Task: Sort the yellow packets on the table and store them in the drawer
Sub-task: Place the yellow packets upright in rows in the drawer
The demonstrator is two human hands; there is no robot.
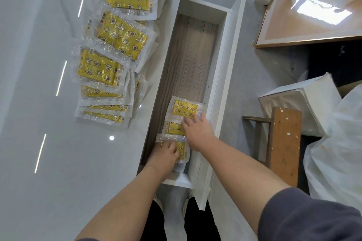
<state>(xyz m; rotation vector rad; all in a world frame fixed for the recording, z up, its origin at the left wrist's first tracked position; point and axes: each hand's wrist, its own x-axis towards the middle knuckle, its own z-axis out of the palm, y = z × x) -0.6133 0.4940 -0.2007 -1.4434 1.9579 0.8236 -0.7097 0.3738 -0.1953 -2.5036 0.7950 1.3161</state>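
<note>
The storing step is in hand. The white pull-out drawer with a grey wood-grain floor stands open beside the glossy white worktop, and three clear-wrapped yellow packets printed with stars, moons and flowers lie in a short overlapping row at its near end.

The left hand rests on the nearest packet. Its fingers lie on top of the wrapper and press down rather than closing round it. The right hand reaches further in. Its fingers are spread and relaxed, the tips touching the farthest packet and the palm over the middle packet. Neither hand grips anything, and both seem to be flattening and squaring the row.

By far the larger share of the task is not yet done. A long, loosely fanned line of the same yellow packets lies on the worktop along the edge by the drawer, and most of the drawer floor is bare.

The next move probably calls for lifting both hands clear, then taking the nearest stack from the worktop. It would go in just beyond the farthest packet, edges lined up, so that the row runs neatly up the drawer.
</note>
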